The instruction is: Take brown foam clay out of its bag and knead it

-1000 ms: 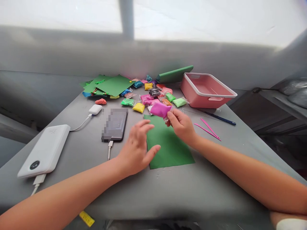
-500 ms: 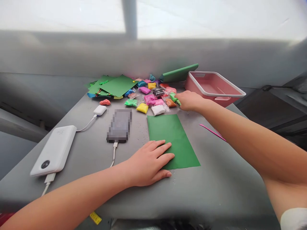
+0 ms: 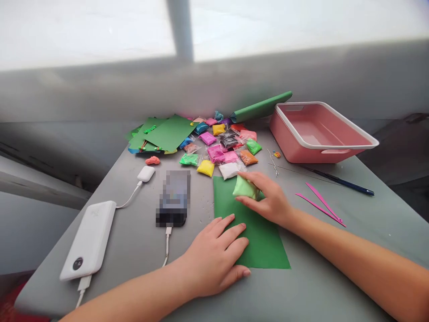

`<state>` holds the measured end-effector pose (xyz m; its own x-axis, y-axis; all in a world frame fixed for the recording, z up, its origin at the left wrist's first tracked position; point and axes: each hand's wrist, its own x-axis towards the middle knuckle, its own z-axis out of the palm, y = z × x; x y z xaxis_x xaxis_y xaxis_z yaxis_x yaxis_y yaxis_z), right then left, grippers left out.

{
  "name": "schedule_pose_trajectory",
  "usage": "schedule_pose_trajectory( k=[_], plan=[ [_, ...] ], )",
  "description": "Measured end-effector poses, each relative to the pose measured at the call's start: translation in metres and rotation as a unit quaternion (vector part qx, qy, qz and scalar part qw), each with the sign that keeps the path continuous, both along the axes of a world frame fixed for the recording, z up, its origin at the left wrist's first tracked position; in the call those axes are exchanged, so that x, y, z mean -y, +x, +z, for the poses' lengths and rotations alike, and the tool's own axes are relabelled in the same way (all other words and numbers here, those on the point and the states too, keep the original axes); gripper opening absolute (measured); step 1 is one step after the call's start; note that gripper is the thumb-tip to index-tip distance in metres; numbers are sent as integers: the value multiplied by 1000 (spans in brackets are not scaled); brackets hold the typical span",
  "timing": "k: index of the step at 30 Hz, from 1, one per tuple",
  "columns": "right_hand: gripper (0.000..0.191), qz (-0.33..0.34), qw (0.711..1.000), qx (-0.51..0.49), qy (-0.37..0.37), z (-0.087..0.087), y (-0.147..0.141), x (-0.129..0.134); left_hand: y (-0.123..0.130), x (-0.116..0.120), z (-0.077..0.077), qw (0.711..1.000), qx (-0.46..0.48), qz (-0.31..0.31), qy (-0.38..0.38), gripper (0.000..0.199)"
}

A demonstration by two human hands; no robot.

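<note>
My left hand (image 3: 217,255) lies flat, fingers spread, over the left near part of a green paper sheet (image 3: 264,248). Above the upper part of that sheet, my right hand (image 3: 268,197) grips a light green clay packet (image 3: 246,188) between thumb and fingers. Just beyond the sheet lie several small packets of coloured clay, among them a white packet (image 3: 229,170), a yellow packet (image 3: 205,167), an orange packet (image 3: 248,156) and a bright green packet (image 3: 254,146).
A pink basket (image 3: 301,154) stands at the back right. Near it lie pink modelling tools (image 3: 320,210) and a dark pen-like tool (image 3: 351,184). To the left are a phone (image 3: 173,197), a white power bank (image 3: 89,239), a red clay lump (image 3: 153,160) and stacked green sheets (image 3: 170,134).
My right hand has come back from the pile toward me, now holding the light green packet over the sheet. My left hand still rests on the paper. The camera view has shifted.
</note>
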<state>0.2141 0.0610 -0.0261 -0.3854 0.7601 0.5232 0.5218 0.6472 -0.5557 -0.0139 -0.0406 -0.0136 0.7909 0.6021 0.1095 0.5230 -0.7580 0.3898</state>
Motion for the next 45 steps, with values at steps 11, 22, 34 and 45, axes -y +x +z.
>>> schedule_pose_trajectory(
  k=[11, 22, 34, 45],
  plan=[
    [44, 203, 965, 0, 164, 2, 2, 20, 1, -4, -3, 904, 358, 222, -76, 60],
    [60, 200, 975, -53, 81, 3, -8, 30, 4, -10, 9, 859, 299, 268, -318, 33],
    [21, 260, 959, -65, -90, 13, -11, 33, 1, -6, 12, 869, 331, 262, -258, 17],
    [25, 60, 985, -74, -147, 20, 0, 9, 2, -7, 1, 879, 307, 283, -230, 46]
  ],
)
